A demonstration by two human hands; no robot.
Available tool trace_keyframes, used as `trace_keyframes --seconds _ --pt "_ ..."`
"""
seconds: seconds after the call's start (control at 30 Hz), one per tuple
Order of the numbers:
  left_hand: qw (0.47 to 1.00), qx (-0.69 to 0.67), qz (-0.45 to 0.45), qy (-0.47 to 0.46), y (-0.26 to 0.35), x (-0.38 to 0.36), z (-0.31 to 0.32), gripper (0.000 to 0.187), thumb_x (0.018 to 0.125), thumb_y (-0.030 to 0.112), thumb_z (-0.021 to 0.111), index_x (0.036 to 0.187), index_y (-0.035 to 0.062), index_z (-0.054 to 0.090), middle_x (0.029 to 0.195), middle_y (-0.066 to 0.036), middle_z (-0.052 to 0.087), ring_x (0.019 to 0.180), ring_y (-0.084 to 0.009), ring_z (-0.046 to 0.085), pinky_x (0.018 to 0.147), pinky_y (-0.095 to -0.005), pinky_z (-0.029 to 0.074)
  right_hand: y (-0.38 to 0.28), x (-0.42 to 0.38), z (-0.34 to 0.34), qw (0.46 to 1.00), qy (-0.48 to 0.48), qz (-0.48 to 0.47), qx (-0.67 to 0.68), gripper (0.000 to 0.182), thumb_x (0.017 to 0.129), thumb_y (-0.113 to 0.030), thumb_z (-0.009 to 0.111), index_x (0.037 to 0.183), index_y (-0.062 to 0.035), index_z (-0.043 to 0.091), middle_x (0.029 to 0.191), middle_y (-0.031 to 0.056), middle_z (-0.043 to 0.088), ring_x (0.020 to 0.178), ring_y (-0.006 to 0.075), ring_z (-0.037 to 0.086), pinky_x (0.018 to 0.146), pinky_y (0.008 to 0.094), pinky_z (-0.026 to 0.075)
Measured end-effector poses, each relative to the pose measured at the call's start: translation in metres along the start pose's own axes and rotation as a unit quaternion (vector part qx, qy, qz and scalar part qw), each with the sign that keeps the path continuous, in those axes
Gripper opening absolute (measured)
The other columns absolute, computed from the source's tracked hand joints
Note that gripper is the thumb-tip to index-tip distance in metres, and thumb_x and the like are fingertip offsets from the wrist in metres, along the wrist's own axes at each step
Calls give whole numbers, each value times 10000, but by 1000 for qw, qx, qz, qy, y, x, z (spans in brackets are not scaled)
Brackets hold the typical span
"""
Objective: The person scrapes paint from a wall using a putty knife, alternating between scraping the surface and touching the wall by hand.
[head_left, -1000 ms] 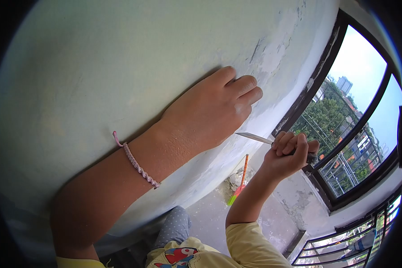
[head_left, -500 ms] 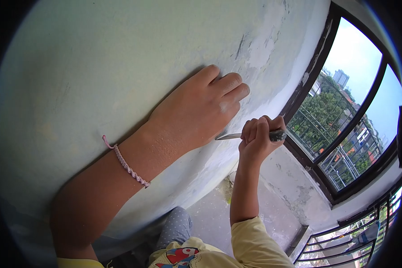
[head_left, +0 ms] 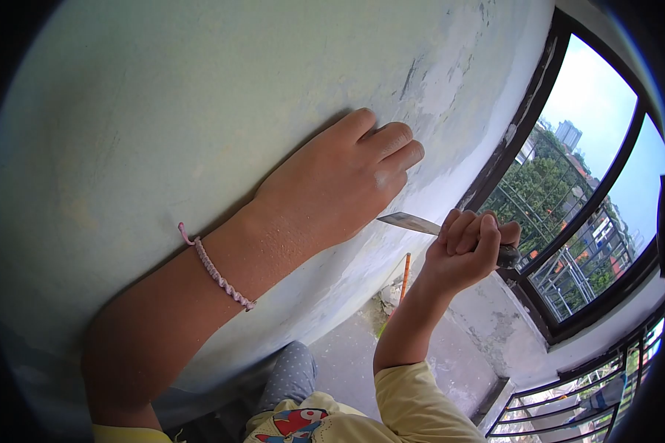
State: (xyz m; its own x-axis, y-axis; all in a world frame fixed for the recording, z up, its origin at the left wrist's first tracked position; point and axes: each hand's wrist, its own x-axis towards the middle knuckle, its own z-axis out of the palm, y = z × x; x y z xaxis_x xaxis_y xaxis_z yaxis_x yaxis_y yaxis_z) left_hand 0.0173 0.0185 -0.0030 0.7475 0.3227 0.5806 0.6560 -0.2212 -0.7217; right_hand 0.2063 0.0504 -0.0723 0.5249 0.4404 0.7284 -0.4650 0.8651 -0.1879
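Observation:
My left hand (head_left: pixel 336 177) rests on the pale green wall (head_left: pixel 162 133), its back toward me and its fingers curled against the surface. Whatever lies under those fingers is hidden; I cannot tell if they hold anything. A braided pink bracelet (head_left: pixel 220 276) circles that wrist, and dust speckles the skin. Lower right, my right hand (head_left: pixel 471 247) is wrapped round the dark handle (head_left: pixel 507 256) of a putty knife. Its metal blade (head_left: pixel 410 222) points left, the tip close beside the left hand in this view.
Grey patches and scrapes (head_left: pixel 443 81) mark the wall toward the right. A dark-framed window (head_left: pixel 561 244) stands beyond it, with trees and buildings outside. Below are a grey floor (head_left: pixel 347 343), an orange stick (head_left: pixel 405 275) and a barred railing (head_left: pixel 569 406).
My right hand has moved right and slightly down with the putty knife, and its blade has tilted. An orange stick now shows behind. My left hand sits slightly farther right in view.

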Motion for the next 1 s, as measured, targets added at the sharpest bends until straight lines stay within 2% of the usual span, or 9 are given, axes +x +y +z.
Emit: trace_keyframes --seconds 0.13,0.27,0.37,0.5,0.57,0.67,0.8,0.9,1.0 --pt "1000 2 -8 8 2 1 1 60 817 213 690 834 155 688 1132 46 619 1097 -126 546 870 -311 427 45 -32 2 982 0 131 -136 355 889 89 493 719 -133 275 490 -15 310 347 58 290 336 248 244" --pt "1000 -4 -2 -4 -1 1 -1 58 818 213 691 835 157 688 1127 51 619 1107 -120 546 876 -307 427 16 -15 -8 998 9 57 -18 350 898 75 470 719 -143 262 489 -30 308 344 44 256 326 243 232" --pt "1000 -8 -6 -10 2 1 3 63 819 213 693 842 155 688 1124 52 623 1111 -117 548 879 -306 427 12 -8 -9 998 58 8 -21 331 902 67 453 724 -142 267 485 -25 307 341 41 222 321 234 235" --pt "1000 5 -6 0 3 1 4 75 814 216 700 853 153 689 1128 47 632 1109 -119 548 880 -305 426 22 -10 -20 998 8 32 -50 303 905 46 454 728 -135 287 489 -21 296 344 48 217 320 238 233" --pt "1000 4 -1 -4 5 3 3 83 810 215 704 861 152 687 1134 43 634 1107 -124 549 881 -308 426 14 -6 -19 997 29 57 -34 321 901 47 458 723 -146 274 487 -24 288 348 43 215 321 239 222" --pt "1000 -8 -4 -13 4 3 2 104 802 211 712 877 147 680 1138 30 636 1102 -139 552 883 -318 428 -1 0 -17 995 98 18 -3 349 894 37 467 721 -166 242 492 -31 285 360 33 217 332 237 201" --pt "999 -41 -7 -4 5 3 1 152 794 205 723 913 131 664 1134 3 639 1109 -164 560 892 -338 431 26 -12 -15 987 124 94 -41 310 882 58 490 754 -146 295 506 -24 316 377 57 253 352 264 216" --pt "998 -50 -4 -24 6 5 -4 169 812 204 725 946 118 667 1151 -13 642 1118 -178 563 896 -349 431 16 -3 -20 989 124 82 1 321 880 65 484 745 -151 288 507 -26 317 379 56 243 354 264 207" --pt "998 -47 0 -29 6 7 -3 191 837 209 723 997 115 680 1181 -23 644 1138 -193 562 900 -355 431 13 10 -33 980 188 64 16 337 866 81 483 726 -157 290 503 -27 309 386 50 232 366 268 211"
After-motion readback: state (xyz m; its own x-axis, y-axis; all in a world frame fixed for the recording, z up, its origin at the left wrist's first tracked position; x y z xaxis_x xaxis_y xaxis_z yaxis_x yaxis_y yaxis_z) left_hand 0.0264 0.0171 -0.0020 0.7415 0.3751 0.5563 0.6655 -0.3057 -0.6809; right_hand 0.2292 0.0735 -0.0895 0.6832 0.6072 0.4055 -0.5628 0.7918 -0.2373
